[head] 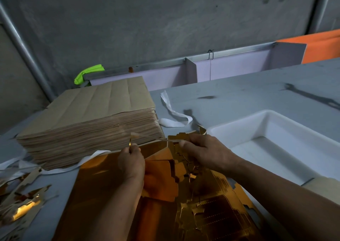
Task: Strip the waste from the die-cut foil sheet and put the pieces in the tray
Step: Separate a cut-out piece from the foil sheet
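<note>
A gold die-cut foil sheet (103,181) lies on the grey table in front of me, partly broken into cut pieces at its right half. My left hand (131,162) pinches one end of a thin waste strip (147,138) at the sheet's far edge. My right hand (204,151) grips the strip's other end together with the loose foil pieces (180,167) under it. The strip is blurred and runs between both hands. A white plastic tray (272,123) stands to the right, and nothing shows inside it.
A tall stack of brown card sheets (88,115) stands behind the foil at the left. Stripped gold waste (20,200) lies at the near left. White paper strips (174,115) lie behind the hands. A lilac divider wall (202,69) edges the table's back.
</note>
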{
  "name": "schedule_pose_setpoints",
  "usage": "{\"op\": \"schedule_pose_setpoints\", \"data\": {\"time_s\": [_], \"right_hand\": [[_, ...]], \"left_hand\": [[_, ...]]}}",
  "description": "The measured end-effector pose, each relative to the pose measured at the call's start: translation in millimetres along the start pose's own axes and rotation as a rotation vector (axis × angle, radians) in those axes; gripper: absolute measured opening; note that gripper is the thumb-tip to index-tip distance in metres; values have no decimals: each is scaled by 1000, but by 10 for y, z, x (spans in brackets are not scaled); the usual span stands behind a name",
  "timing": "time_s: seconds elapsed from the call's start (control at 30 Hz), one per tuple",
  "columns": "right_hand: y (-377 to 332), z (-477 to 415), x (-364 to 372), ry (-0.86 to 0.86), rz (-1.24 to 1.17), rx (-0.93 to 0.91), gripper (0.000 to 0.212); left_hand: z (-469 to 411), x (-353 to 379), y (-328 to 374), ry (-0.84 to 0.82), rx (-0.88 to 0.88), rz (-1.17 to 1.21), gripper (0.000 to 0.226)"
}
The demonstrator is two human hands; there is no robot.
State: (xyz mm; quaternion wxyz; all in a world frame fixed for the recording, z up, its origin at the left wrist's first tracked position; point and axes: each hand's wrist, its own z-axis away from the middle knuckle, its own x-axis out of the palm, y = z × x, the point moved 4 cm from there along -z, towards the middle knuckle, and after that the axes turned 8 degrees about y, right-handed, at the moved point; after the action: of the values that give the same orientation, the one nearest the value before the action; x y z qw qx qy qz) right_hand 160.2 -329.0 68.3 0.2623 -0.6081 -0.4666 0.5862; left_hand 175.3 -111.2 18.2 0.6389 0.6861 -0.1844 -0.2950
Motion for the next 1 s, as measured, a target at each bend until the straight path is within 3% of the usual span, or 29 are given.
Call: {"op": "schedule_pose_setpoints", "data": {"time_s": [0.2, 0.43, 0.67, 0.8, 1.0], "right_hand": [[10, 74, 130, -247, 11, 43, 53], [2, 82, 137, -300, 45, 45, 16], [111, 29, 129, -261, 127, 131, 6], [114, 10, 97, -200, 143, 133, 24], [122, -19, 35, -101, 181, 112, 22]], "left_hand": [[2, 44, 25, 33, 7, 18, 27], [94, 129, 77, 28, 60, 16, 30], [149, 81, 189, -44, 125, -24, 30], [109, -14, 216, -76, 107, -74, 46], [64, -165, 118, -163, 5, -130, 52]]}}
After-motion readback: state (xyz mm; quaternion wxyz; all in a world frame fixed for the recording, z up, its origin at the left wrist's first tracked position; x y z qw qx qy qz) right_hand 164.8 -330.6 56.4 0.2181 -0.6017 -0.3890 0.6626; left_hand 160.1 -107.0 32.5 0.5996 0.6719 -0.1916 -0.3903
